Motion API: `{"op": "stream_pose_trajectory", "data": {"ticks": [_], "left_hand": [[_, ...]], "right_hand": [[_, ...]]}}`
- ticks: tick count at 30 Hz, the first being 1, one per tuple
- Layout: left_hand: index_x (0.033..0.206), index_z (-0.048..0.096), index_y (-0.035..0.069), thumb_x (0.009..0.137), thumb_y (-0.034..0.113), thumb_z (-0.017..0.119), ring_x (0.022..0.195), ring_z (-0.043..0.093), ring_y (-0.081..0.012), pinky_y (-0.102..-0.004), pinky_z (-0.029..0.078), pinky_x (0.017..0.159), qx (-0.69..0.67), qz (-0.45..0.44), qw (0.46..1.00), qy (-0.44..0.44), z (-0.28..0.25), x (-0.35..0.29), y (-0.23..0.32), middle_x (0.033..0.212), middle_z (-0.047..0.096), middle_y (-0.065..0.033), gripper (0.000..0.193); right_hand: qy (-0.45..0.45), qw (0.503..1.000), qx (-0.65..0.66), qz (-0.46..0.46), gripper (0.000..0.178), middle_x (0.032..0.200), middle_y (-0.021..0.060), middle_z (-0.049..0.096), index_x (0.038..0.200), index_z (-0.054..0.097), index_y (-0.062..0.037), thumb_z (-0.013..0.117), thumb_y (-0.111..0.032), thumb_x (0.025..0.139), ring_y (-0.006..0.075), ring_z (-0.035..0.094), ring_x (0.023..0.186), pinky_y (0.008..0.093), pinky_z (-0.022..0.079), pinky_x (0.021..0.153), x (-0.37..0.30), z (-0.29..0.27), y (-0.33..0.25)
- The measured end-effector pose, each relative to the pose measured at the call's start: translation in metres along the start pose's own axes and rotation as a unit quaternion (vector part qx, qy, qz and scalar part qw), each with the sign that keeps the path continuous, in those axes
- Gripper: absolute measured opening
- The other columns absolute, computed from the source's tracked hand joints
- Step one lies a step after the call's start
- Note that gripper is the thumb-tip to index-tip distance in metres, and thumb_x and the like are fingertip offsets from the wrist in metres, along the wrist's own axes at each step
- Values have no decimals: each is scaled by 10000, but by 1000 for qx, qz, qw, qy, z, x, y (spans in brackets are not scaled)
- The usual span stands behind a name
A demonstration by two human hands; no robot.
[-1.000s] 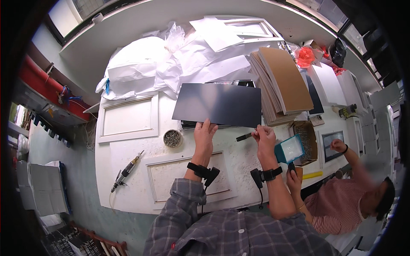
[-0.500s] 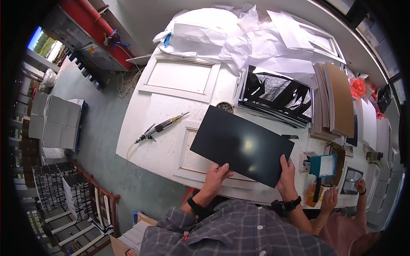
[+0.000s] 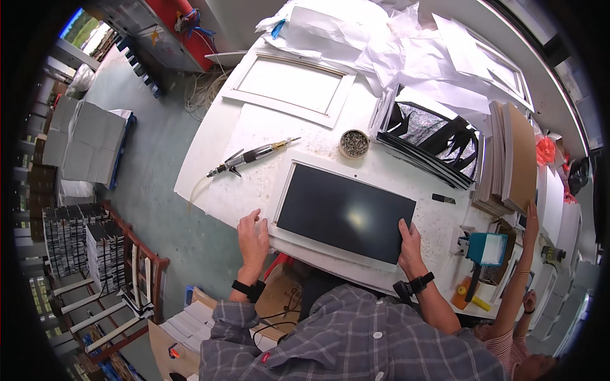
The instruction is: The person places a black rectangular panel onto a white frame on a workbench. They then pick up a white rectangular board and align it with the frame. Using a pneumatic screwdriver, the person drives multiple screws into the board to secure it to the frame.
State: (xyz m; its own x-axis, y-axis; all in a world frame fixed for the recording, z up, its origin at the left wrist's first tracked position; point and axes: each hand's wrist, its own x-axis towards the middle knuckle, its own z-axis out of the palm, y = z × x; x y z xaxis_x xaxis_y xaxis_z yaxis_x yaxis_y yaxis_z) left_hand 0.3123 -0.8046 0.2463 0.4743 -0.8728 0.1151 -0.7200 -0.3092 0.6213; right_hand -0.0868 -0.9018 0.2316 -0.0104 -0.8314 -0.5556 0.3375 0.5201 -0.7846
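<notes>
A flat, glossy black panel (image 3: 343, 213) lies within a white rectangular frame (image 3: 318, 163) on the near part of the white table. At the panel's right end, my right hand (image 3: 411, 247) has its thumb on the black surface and its fingers round the edge. My left hand (image 3: 254, 240) is raised just off the frame's left corner, holding nothing, fingers apart and slightly bent. Beyond the frame, a round tub of small metal pieces (image 3: 354, 144) stands on the table. To the left lies an air screwdriver (image 3: 254, 154) with its hose.
Another white frame (image 3: 286, 86) lies farther back. Black panels (image 3: 438, 136) are stacked at the back right, beside upright brown boards (image 3: 515, 159). A co-worker's arm (image 3: 518, 279) reaches toward those boards. A teal-and-white box-shaped thing (image 3: 486, 247) and a dark blade-like tool (image 3: 443, 199) are nearer.
The black panel was lowered from both hands into the white frame. My left hand let go and moved left; my right hand stays at the panel's right end. A co-worker's arm stretched forward.
</notes>
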Motion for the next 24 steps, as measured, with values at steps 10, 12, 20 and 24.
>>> {"op": "stream_pose_trajectory", "data": {"ticks": [10,12,20,24], "left_hand": [[1322,643,39,945,110,639,1058,595,-354,-435,474,958,2,-26,997,-72,17,9,-16,1121,622,-188,385],[1313,655,38,938,97,640,1049,601,-350,-428,479,952,-14,-26,997,-70,18,9,-18,1118,624,-187,380],[1305,670,52,914,53,669,986,619,-287,-388,508,898,-56,-64,992,-90,12,12,-15,1109,628,-156,390],[1316,665,59,914,52,672,968,612,-283,-383,507,898,-57,-55,994,-81,19,10,-22,1089,620,-144,403]], "right_hand": [[6,999,-23,-28,371,1157,61,680,1303,576,21,634,-248,1053,127,637,1011,288,533,892,13,2,20],[13,998,-51,-26,402,1162,63,674,1301,571,28,636,-278,1050,133,627,1011,289,524,891,16,-2,24],[12,815,-572,-90,651,707,152,675,819,642,43,529,-559,1037,166,662,676,284,536,699,19,-3,-20],[-69,777,-625,-4,726,495,121,597,726,645,28,443,-594,1041,347,691,585,469,542,605,16,5,-52]]}}
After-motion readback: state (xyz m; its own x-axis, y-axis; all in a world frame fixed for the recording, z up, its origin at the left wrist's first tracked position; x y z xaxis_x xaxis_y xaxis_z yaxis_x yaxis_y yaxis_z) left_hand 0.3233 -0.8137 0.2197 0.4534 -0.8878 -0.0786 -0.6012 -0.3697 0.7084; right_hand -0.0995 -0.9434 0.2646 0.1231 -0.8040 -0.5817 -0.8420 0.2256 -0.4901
